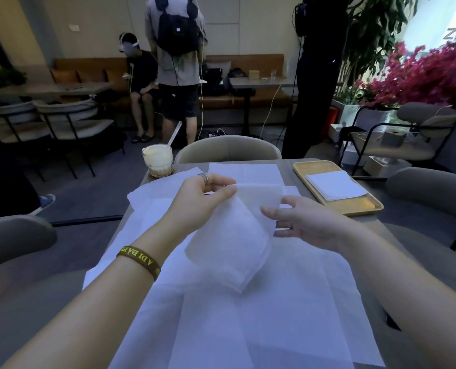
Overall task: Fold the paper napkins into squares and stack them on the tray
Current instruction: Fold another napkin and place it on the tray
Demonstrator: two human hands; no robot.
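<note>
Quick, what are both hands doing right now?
Left hand: pinching the partly folded paper napkin.
Right hand: open, fingers straight beside it.

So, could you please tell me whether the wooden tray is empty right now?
No, a stack of folded white napkins lies on the wooden tray.

Left hand point(205, 194) is raised, thumb and forefinger pinching the top edge of a white folded paper napkin point(229, 243). It has a silver ring point(204, 178) on one finger and a dark wristband with yellow lettering point(139, 262). Right hand point(301, 222) has fingers loosely spread, pointing left at the napkin's right edge; contact unclear. Both forearms are bare, reaching forward.
</note>
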